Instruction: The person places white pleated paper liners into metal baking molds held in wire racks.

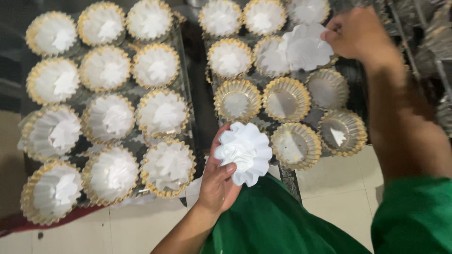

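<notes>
Floor [329,183]: pale square tiles with dark grout. Metal wire rack [423,42] occupies the dim upper-right corner.

Two dark trays [195,101], seemingly on a stand above the tiled floor [329,188], carry gold-rimmed fluted moulds [286,99]

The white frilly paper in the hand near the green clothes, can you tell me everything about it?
The white fluted paper liner looks thin and ruffled, like a flower, with wavy edges and a creased middle. The left hand grips it from below, thumb pressed on its lower edge. It is held above the tiled floor, just in front of the empty gold-rimmed cups.
</notes>
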